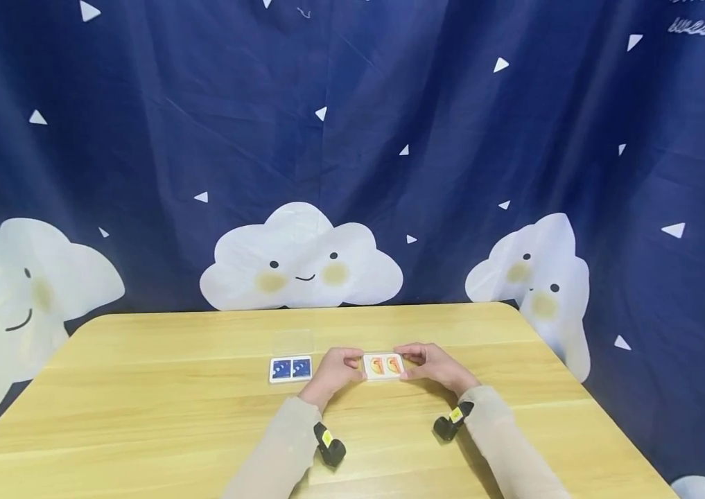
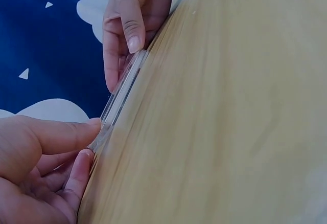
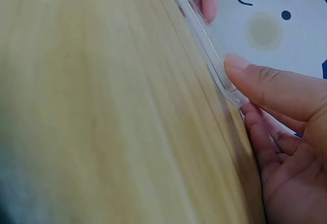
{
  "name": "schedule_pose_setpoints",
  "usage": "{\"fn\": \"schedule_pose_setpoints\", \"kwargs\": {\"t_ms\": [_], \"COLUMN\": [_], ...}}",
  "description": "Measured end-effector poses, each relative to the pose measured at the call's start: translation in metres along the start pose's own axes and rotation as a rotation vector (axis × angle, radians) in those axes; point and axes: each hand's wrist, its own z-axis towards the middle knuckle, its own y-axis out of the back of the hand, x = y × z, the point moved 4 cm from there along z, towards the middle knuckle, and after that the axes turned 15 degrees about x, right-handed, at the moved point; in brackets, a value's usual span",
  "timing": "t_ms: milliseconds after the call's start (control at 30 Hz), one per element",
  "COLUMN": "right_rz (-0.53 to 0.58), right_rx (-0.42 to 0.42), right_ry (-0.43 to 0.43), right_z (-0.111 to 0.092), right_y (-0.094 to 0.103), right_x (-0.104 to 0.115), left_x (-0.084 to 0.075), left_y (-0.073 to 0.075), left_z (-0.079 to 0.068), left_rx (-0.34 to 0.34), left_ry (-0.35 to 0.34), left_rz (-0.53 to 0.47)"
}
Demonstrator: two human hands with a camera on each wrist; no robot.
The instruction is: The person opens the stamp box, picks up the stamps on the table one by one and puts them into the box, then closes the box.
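Between my two hands is a flat clear plastic case (image 1: 383, 366) holding two white cards with orange food pictures, seen in the head view. My left hand (image 1: 335, 371) pinches its left end between thumb and fingers. At the opposite end, my right hand (image 1: 436, 365) grips it the same way. From the left wrist view the case (image 2: 122, 90) shows edge-on, low over the wood. The right wrist view shows my right thumb (image 3: 273, 83) on the case's upper side, with the fingers curled below.
Left of my left hand lies a second flat case (image 1: 290, 369) with two dark blue cards. Just behind it is a clear plastic cover (image 1: 292, 341). The wooden table (image 1: 140, 409) ends at a blue curtain (image 1: 352, 138) with white clouds.
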Motion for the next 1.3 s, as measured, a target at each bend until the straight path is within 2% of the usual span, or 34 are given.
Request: {"fn": "schedule_pose_setpoints", "kwargs": {"t_ms": [200,367,633,867,1167,1300], "right_rz": [0.005,-0.011,-0.059,-0.06,-0.038,-0.068], "right_rx": [0.006,-0.012,-0.023,-0.055,0.006,0.026], "right_ry": [-0.019,-0.042,-0.007,-0.014,-0.002,-0.01], "right_z": [-0.006,-0.004,0.004,0.015,0.043,0.053], "right_y": [0.001,0.003,0.006,0.003,-0.014,-0.023], "right_x": [-0.001,0.004,0.014,0.031,0.047,0.055], "left_x": [0.003,0.002,-0.007,-0.017,-0.01,-0.005], "left_y": [-0.004,0.0,0.008,0.026,0.052,0.065], "left_z": [0.0,-0.002,-0.008,-0.012,-0.029,-0.038], "left_rx": [0.02,0.004,0.041,0.029,-0.018,-0.058], "left_ry": [0.022,0.018,0.014,-0.019,-0.008,-0.009], "left_rz": [-0.036,-0.064,-0.077,-0.068,-0.063,-0.059]}}
